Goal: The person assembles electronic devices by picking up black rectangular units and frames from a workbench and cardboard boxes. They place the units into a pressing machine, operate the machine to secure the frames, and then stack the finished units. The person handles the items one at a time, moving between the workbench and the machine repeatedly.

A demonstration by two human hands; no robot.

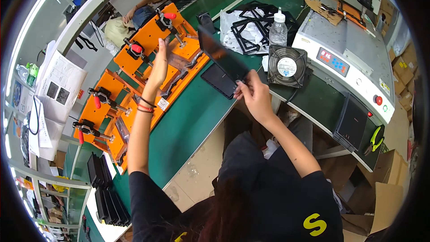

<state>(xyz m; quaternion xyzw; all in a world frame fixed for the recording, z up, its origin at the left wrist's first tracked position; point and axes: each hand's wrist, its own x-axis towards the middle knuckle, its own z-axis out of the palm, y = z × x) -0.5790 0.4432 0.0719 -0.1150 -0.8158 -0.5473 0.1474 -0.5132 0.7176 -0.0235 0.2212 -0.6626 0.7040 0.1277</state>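
Note:
My right hand [257,98] pinches the lower corner of a thin, dark, glossy panel [219,54], held tilted above the green bench. Just under it a black rectangular shell [217,81] lies flat near the bench's front edge, partly covered by the panel. My left hand [160,65] is raised edge-on in front of an orange clamping fixture [134,45], its fingers stretched out and holding nothing. The fixture carries several toggle clamps with red grips; the nearest red grip [169,16] is just beyond my left fingertips. Clear film pieces lie on the fixture's beds.
To the right stand a black fan [287,66], a clear squeeze bottle [278,29] and a white machine [345,62] with a display. Black frames [246,33] lie on white wrap behind. Stacked black panels [351,123] sit beside green-handled cutters [375,140]. More black parts [107,192] stand lower left.

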